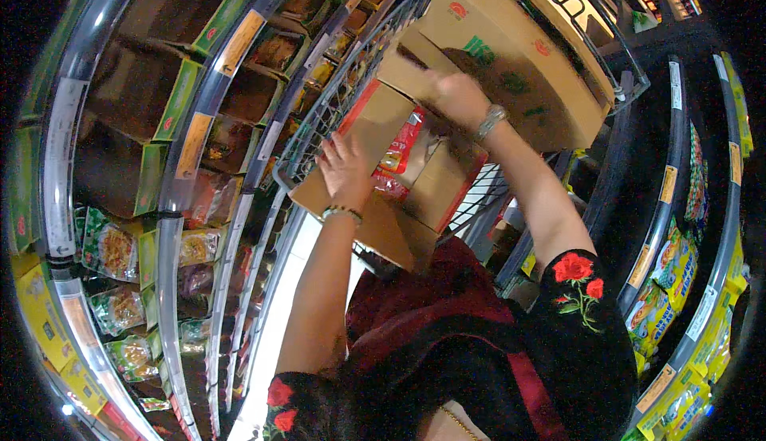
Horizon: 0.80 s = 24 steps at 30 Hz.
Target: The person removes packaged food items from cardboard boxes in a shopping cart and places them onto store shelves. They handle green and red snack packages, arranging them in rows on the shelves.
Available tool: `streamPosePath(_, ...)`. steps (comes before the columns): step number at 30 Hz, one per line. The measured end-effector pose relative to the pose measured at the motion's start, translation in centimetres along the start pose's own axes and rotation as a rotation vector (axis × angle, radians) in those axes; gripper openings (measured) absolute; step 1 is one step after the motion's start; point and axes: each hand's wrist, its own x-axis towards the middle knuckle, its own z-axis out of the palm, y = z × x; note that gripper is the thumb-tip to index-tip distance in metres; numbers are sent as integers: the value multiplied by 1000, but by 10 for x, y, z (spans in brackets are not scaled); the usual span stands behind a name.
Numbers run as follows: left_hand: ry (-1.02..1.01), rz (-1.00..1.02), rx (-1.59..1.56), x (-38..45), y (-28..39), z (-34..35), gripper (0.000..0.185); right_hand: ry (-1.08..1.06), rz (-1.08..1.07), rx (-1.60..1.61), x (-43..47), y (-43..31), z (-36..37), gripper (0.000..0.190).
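An opened cardboard box (450,183) with red edges lies in a wire shopping cart (287,173) before me. Its flaps are spread, and red plastic food packets (400,155) show inside. My left hand (344,165) rests with fingers apart on the box's left flap. At the box's far side is my right hand (459,97), blurred and bent at the wrist; whether it grips a flap cannot be told. Just beyond it, a larger cardboard carton (526,40) with green and red print stands tilted in the cart.
Shelves with price rails (192,141) curve along the left, holding display boxes and green noodle-like packets (112,243). More shelves with yellow packets (676,261) stand on the right. Bright floor (293,279) shows beside the cart.
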Motion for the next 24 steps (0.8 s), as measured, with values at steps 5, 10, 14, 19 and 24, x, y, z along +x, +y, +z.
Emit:
streamPosePath(5, -20, -10, -617, 4, -52, -11, 61, 364, -223, -216, 0, 27, 6, 35)
streamPosePath(10, 446, -601, -1282, 46, -77, -2, 56, -42, -816, -425, -57, -16, 59, 49)
streamPosePath(14, 901, -614, -736, 58, -55, 19, 67, -225, -388, 251, -104, -27, 68, 69)
streamPosePath(19, 1004, -308, -295, 44, -50, 2, 65, -522, -197, 246, -113, -4, 50, 64)
streamPosePath(24, 758, 106, -55, 33, -10, 3, 45, -224, -342, 239, -143, 21, 68, 65)
